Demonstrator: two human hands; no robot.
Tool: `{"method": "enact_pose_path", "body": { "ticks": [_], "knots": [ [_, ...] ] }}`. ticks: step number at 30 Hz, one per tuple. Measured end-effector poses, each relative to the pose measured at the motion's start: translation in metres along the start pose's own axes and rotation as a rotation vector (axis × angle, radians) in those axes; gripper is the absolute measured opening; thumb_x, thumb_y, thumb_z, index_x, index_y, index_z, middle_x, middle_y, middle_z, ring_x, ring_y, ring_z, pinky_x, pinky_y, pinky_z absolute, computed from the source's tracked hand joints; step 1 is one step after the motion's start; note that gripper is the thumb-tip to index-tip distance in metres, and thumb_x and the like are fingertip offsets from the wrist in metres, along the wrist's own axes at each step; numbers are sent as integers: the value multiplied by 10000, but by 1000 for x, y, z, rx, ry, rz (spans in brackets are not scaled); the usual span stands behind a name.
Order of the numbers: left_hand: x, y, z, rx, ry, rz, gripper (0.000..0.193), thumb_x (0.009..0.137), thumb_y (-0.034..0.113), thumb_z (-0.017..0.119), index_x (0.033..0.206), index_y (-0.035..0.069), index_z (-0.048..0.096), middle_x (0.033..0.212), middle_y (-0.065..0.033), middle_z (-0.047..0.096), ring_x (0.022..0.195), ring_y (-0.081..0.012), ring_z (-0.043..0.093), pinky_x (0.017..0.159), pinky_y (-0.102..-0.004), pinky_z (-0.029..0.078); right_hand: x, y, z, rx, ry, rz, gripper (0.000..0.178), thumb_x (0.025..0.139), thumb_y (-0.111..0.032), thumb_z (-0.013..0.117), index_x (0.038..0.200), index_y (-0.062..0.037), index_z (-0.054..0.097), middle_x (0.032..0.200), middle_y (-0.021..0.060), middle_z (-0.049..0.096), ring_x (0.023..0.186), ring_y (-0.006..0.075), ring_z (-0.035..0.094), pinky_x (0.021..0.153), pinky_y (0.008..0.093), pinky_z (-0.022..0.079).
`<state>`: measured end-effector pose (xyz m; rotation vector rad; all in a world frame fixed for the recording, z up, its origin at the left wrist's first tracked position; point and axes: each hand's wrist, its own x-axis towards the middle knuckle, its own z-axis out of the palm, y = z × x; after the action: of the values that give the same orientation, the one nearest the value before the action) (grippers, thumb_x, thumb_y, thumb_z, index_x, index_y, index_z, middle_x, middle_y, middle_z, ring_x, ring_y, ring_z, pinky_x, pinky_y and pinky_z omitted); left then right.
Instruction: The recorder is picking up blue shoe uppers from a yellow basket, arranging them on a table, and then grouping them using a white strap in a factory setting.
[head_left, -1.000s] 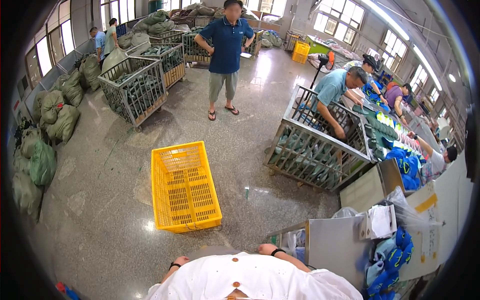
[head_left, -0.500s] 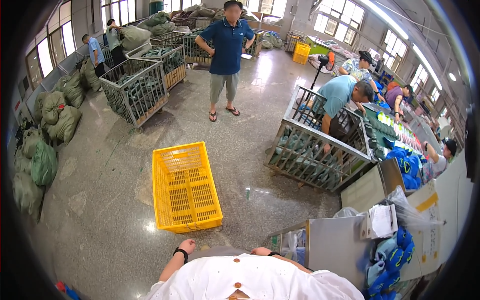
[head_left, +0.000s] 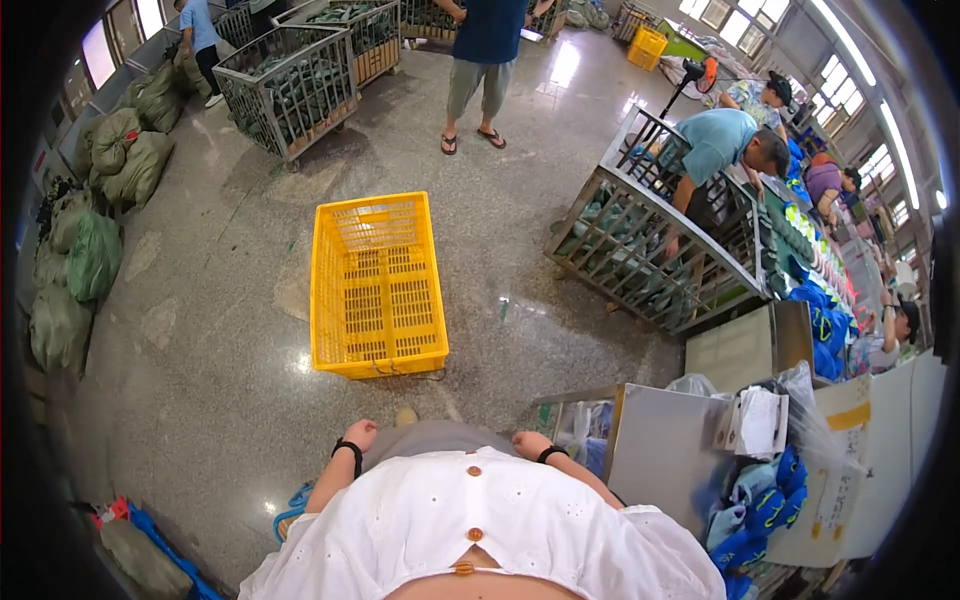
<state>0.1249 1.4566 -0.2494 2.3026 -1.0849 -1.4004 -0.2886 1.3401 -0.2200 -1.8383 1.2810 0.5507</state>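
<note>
My left hand hangs low beside my body, its fingers loosely curled in, with nothing seen in it. On the other side, my right hand is likewise curled at hip height, its fingertips partly out of sight; no object shows in it. Both wrists wear dark bands. Ahead on the speckled floor stands a yellow plastic crate with slotted walls and base, nothing inside. Neither hand touches it; my left is the nearer one.
A metal cage cart of dark green pieces stands right, a co-worker bent over it. Another person stands beyond the crate. Sacks line the left. A panel-sided stand and blue shoes are close right.
My view has tilted downward, so the crate and carts sit higher in the picture and more of my shirt shows. The co-worker still leans over the cart. My hands remain low at my sides.
</note>
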Motion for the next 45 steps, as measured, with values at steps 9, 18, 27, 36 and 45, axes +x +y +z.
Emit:
{"method": "enact_pose_path", "body": {
  "ticks": [9, 18, 27, 36, 45],
  "knots": [
    [-22, 9, 3, 126, -54, -79, 294, 786, 215, 511, 1036, 80, 585, 1021, -118, 606, 948, -249, 571, 814, -344, 447, 0, -4, 4, 0, -57, 10, 330, 749, -204, 475, 1038, -101, 594, 1047, 125, 593, 987, 277, 550, 849, 374, 428],
    [-17, 42, -2, 71, -74, -52, 316, 783, 214, 508, 1059, 73, 567, 1044, -128, 590, 959, -260, 558, 830, -351, 434, 1, -30, -8, 33, -67, -1, 323, 775, -235, 480, 1050, -106, 589, 1063, 124, 589, 994, 269, 549, 852, 365, 424],
    [-10, 58, -3, 281, -72, 3, 315, 758, 229, 524, 1026, 75, 584, 967, -119, 622, 920, -257, 579, 808, -340, 449, -21, 11, -27, 55, 607, -97, 375, 679, -223, 584, 1007, -42, 579, 975, 169, 591, 925, 323, 545, 811, 406, 431],
    [0, 103, 29, 322, -89, 173, 336, 763, 262, 521, 1031, 69, 587, 974, -137, 616, 920, -268, 576, 798, -347, 450, -170, 130, -121, 141, 965, 528, 768, 573, -255, 760, 1212, -78, 372, 1268, 236, 335, 1169, 437, 301, 959, 484, 305],
    [-17, 140, 68, 385, -159, 274, 347, 769, 235, 538, 1070, 63, 557, 972, -137, 613, 919, -269, 576, 798, -336, 447, -163, 134, -91, 185, 572, 706, 1035, 538, -342, 796, 1345, -96, 196, 1380, 285, 83, 1255, 496, 102, 918, 559, 326]
  ]
}}
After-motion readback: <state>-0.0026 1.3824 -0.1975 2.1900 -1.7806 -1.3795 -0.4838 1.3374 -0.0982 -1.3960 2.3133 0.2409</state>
